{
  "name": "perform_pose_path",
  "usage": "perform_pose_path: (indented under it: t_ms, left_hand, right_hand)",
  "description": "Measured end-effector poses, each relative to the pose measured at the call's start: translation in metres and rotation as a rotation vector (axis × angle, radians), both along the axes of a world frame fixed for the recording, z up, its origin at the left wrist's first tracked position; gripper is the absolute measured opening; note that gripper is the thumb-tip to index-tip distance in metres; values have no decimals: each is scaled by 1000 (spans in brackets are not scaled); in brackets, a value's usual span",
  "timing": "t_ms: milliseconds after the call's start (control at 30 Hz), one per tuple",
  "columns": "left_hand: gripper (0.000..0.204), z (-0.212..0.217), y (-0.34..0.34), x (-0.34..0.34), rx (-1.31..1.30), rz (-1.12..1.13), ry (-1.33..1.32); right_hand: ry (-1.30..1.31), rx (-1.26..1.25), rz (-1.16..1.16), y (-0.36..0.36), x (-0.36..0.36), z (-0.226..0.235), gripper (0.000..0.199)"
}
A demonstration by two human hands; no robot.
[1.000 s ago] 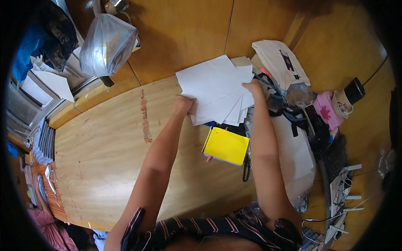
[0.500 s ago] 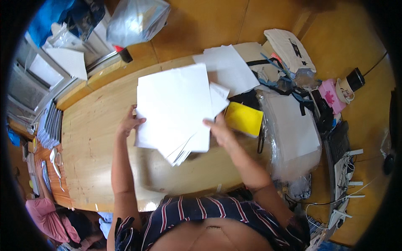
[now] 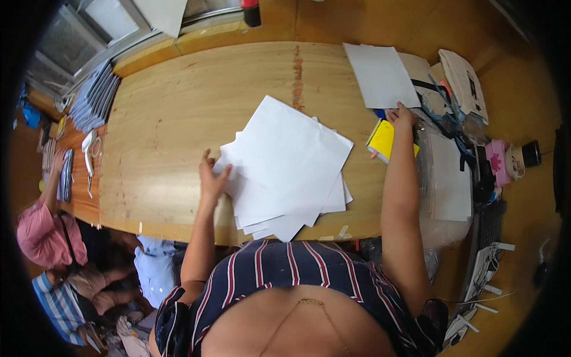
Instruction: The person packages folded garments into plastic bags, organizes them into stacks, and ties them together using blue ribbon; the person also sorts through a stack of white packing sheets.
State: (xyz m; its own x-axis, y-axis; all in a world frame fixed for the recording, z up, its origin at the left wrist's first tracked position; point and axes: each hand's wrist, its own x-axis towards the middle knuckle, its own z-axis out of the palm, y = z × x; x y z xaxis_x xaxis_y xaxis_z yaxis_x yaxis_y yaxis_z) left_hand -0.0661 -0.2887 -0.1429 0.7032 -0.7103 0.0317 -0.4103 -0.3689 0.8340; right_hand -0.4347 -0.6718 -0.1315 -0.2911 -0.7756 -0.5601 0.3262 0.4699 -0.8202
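Note:
A fanned pile of white paper sheets [image 3: 288, 160] lies near the table's front edge, its corners pointing different ways. At its left edge is my left hand [image 3: 213, 181], thumb and fingers apart, the thumb touching or just over the paper. My right arm stretches to the far right, where my right hand [image 3: 402, 114] has its fingers closed at the near edge of another white sheet [image 3: 380, 74]. Part of that grip is hidden by the hand itself. Just beside my right forearm lies a yellow block-shaped item [image 3: 383, 140], partly covered by the arm.
The wooden table [image 3: 172, 131] has stacked grey-blue folded bundles [image 3: 95, 98] at its left end, with a white handheld device [image 3: 89, 152] nearby. A co-worker in a pink sleeve [image 3: 41, 229] sits left. Cloth bags [image 3: 464, 83], plastic-wrapped paper [image 3: 449, 184] and a pink box [image 3: 498, 160] crowd the right.
The paper pile, held up between both hands before, now rests on the table, turned and spread. My right hand has moved far right to the other sheet; my left hand has loosened. The view has shifted.

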Motion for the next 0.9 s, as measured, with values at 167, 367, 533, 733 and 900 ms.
perform_pose_path:
  t_ms: [167,367,533,733,900]
  left_hand:
    - [76,26,31,-63,109,-165,-182]
    - [74,60,74,-92,-61,195,646]
    - [72,64,52,-72,-101,206,1009]
    - [81,54,-9,-48,-136,161,780]
    - [77,67,-17,-34,-95,-24,966]
  right_hand:
    - [-186,-114,-431,-24,12,4,34]
    - [-41,-567,243,70,12,59,40]
    - [212,-354,1071,115,13,26,31]
    - [667,-348,936,180,68,4,48]
    - [431,-306,811,219,71,8,61]
